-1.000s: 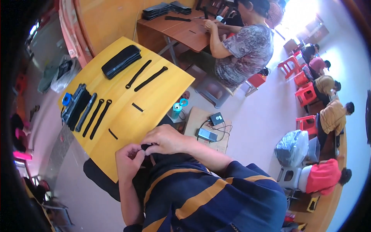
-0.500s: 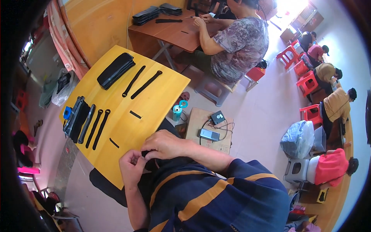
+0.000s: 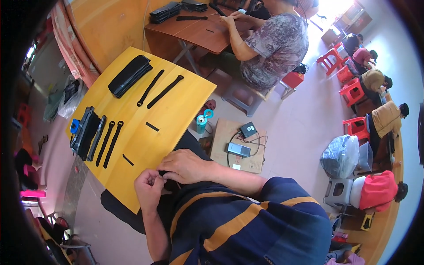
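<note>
My left hand and my right hand meet at the near edge of the yellow table. Their fingers pinch a small black piece, mostly hidden by the fingertips, so its kind does not show. On the tabletop, just beyond my hands, lies a short black strip, and farther off a second short strip. Two long black straps with looped ends, one of them this strap, lie side by side at the left. Another pair, including this strap, lies toward the far side.
A black stack sits at the table's far end; a black bundle with a blue item lies at its left. A cardboard box with a device and cable stands right, near a teal bottle. A co-worker sits at a brown table.
My hands stay pinched together, with a slight shift of the fingers. The table sits a little higher and farther left in the picture. The co-worker's hands now have a black strip at them.
</note>
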### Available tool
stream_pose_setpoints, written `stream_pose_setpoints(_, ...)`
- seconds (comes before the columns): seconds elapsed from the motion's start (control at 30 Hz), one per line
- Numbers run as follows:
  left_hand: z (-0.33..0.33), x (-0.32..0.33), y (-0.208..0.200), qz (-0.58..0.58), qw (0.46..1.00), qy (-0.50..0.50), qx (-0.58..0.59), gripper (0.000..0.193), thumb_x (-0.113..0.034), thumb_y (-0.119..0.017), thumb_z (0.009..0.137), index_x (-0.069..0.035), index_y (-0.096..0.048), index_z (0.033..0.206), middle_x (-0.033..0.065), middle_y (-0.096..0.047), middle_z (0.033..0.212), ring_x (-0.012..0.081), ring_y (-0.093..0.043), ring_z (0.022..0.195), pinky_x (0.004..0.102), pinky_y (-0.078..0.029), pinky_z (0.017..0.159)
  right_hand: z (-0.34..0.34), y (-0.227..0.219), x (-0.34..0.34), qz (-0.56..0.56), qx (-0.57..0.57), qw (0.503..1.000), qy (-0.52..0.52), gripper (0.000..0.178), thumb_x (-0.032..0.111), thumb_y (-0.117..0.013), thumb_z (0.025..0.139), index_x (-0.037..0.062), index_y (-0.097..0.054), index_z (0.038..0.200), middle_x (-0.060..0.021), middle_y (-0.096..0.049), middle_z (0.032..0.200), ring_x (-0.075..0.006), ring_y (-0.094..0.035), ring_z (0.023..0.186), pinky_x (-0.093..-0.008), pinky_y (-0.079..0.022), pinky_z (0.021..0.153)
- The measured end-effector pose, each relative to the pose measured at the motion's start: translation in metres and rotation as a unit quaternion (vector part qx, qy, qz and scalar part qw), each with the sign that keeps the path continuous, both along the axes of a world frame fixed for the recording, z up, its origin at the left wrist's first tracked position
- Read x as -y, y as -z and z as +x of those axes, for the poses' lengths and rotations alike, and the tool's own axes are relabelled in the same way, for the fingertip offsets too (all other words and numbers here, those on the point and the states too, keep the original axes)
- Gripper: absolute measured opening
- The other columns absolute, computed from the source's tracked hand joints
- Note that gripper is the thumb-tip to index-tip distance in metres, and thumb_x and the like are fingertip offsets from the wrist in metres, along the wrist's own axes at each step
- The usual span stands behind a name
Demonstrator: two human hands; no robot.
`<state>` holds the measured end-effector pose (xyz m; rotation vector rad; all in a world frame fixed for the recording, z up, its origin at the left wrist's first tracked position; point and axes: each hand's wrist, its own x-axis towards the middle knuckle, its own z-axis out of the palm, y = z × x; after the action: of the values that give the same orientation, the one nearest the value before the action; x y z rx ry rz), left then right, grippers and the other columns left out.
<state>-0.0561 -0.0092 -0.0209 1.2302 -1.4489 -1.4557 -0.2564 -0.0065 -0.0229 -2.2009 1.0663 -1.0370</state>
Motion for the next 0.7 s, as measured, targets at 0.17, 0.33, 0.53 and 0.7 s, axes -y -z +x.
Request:
stream_pose_setpoints(0.17,0.003,0.0,0.007,-0.001,1.0,0.004,0.01,0.012,0.006,-0.064,0.086,-0.002,-0.058,0.08,-0.0058,-0.054,0.066,0.0001,-0.048,0.058,0.0181,-0.04,0.054,-0.001,-0.002,0.005,-0.005,-0.016,0.999,-0.028,0.027,0.017,-0.072,0.08,0.0033,-0.068,0.104,-0.0149,-0.069,0.092,-0.0372,-0.066,0.091,-0.0461,-0.053,0.075)
stream_pose_setpoints(0.33,0.004,-0.002,0.018,-0.03,0.999,-0.025,0.011,0.011,0.005,-0.06,0.083,-0.004,-0.056,0.079,-0.0054,-0.054,0.069,0.0019,-0.047,0.059,0.0183,-0.038,0.057,0.002,-0.002,0.009,-0.004,-0.04,0.998,-0.05,0.028,0.016,-0.071,0.082,0.0024,-0.067,0.107,-0.0154,-0.068,0.093,-0.0373,-0.065,0.092,-0.0464,-0.052,0.075)
stream_pose_setpoints(0.53,0.002,-0.004,0.013,-0.007,0.999,-0.042,-0.019,0.008,0.003,-0.06,0.084,-0.003,-0.058,0.079,-0.0023,-0.059,0.068,0.0032,-0.05,0.06,0.02,-0.04,0.057,0.005,-0.003,0.005,0.001,-0.056,0.998,-0.029,0.028,0.019,-0.071,0.082,0.0025,-0.067,0.105,-0.0151,-0.068,0.092,-0.0371,-0.065,0.091,-0.0453,-0.053,0.076)
stream_pose_setpoints(0.7,0.019,-0.01,0.016,-0.168,0.967,-0.088,0.172,0.003,0.002,-0.067,0.083,0.002,-0.064,0.084,0.0038,-0.061,0.065,0.0072,-0.055,0.057,0.0245,-0.047,0.055,0.024,0.004,0.012,-0.016,-0.081,0.995,-0.059,0.024,0.022,-0.071,0.081,0.0052,-0.068,0.098,-0.014,-0.069,0.09,-0.0341,-0.067,0.091,-0.043,-0.055,0.078)
